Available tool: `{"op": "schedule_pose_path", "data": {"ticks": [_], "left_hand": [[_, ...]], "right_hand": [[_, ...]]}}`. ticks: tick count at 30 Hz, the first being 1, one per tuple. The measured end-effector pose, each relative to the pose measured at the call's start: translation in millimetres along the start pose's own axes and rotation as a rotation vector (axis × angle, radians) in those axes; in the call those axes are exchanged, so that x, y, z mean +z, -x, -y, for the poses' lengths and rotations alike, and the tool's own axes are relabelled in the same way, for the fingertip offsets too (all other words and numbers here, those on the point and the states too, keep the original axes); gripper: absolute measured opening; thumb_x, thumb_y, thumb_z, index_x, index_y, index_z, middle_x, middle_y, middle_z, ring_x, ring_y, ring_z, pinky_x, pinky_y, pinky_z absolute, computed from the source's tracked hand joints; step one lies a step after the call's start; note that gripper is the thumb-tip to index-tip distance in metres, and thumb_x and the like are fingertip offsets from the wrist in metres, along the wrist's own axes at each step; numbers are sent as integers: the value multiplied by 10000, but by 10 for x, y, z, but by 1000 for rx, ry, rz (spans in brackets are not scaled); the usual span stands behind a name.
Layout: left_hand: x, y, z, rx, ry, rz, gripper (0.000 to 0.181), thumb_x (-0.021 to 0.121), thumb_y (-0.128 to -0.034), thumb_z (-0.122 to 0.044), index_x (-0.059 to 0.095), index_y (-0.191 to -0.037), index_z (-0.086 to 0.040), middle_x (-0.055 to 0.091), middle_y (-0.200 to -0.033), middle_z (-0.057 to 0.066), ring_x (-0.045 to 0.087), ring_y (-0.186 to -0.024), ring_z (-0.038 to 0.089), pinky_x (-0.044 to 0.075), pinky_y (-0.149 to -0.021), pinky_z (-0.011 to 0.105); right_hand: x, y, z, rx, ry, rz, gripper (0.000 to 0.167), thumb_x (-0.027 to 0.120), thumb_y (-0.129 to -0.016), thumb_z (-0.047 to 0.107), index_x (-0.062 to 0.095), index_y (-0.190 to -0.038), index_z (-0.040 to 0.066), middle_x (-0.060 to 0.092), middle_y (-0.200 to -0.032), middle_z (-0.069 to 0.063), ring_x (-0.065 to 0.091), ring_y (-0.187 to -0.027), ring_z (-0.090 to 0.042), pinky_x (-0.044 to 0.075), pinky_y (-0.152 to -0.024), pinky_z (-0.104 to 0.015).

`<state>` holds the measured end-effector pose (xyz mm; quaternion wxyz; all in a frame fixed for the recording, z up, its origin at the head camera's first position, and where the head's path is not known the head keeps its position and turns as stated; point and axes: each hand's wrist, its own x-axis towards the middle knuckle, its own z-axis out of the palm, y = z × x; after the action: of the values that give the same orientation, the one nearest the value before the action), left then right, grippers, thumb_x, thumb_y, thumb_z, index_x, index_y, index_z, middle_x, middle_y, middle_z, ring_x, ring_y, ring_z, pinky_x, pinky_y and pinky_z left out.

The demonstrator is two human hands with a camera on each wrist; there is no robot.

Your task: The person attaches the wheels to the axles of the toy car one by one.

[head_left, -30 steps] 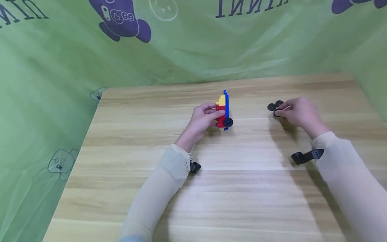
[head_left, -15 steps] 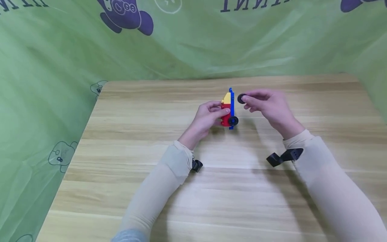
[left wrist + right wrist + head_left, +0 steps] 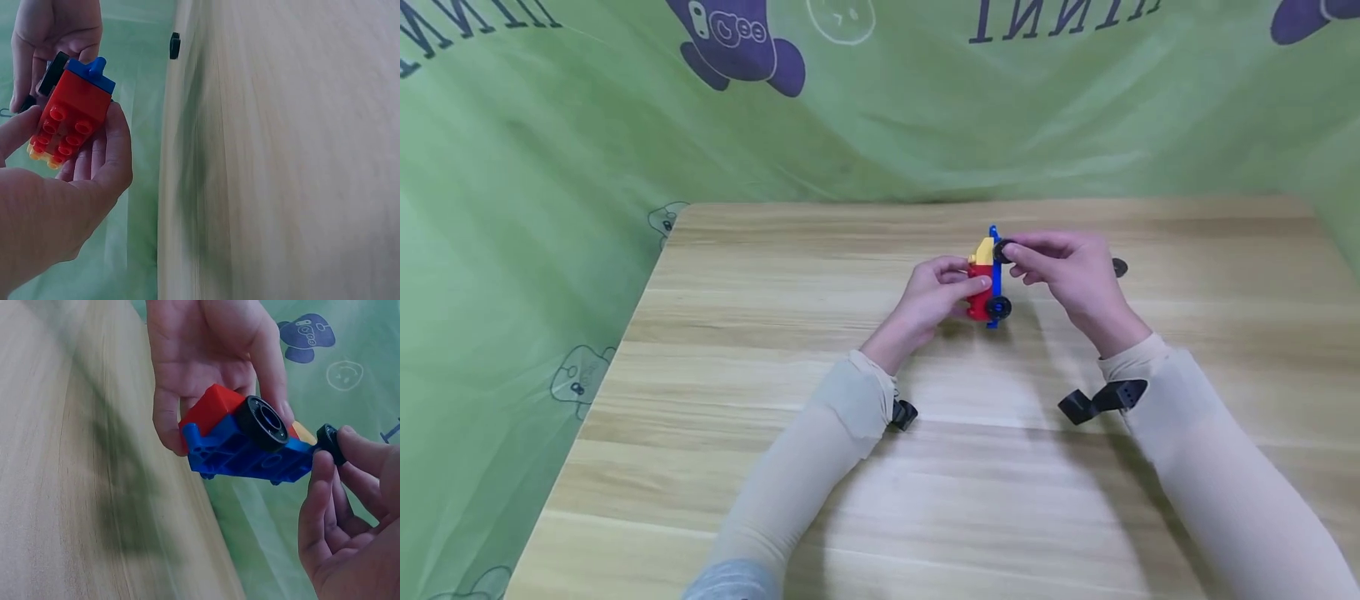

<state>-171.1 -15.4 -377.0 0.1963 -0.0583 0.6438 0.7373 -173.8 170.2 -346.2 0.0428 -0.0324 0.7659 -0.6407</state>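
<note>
My left hand (image 3: 931, 298) grips a toy car (image 3: 979, 292) of building blocks by its red body, tilted on its side above the table. A blue chassis (image 3: 237, 453) with a hitch at its end faces the right hand, and yellow blocks (image 3: 982, 251) sit at the far end. One black wheel (image 3: 262, 423) is fitted on the chassis near the end closest to me. Between thumb and fingertips my right hand (image 3: 1071, 271) pinches a second black wheel (image 3: 331, 444), held against the chassis side near the yellow end. Whether it sits on the axle cannot be told.
On the wooden table (image 3: 775, 333), behind the right hand, lies a black wheel (image 3: 1120, 267), partly hidden. A green printed sheet (image 3: 880, 125) hangs behind and left of the table. Each sleeve carries a black wrist camera.
My right hand has picked a wheel from the group at the right and carried it left to the toy car. The left hand keeps holding the car, which has shifted slightly right in view.
</note>
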Motion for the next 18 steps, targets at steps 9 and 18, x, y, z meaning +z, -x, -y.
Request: {"op": "schedule_pose_path", "data": {"ticks": [9,18], "left_hand": [[121,-32,43,-2,-25,12,361,718,-931,-67,619,-1270,13,714,-1105,154,718,-917,233,628,-850,402],[35,23,26,51,-101,-28,364,722,-925,-54,610,-1264,22,662,-1039,109,665,-848,174,642,-736,342]], "right_hand": [[-71,29,-49,31,87,-6,445,743,-929,289,680,-1231,-31,734,-909,191,692,-788,-42,592,-700,-202],[51,3,53,69,206,132,497,597,-1022,335,594,-1328,-56,687,-1180,-162,685,-838,-27,607,-756,-224]]}}
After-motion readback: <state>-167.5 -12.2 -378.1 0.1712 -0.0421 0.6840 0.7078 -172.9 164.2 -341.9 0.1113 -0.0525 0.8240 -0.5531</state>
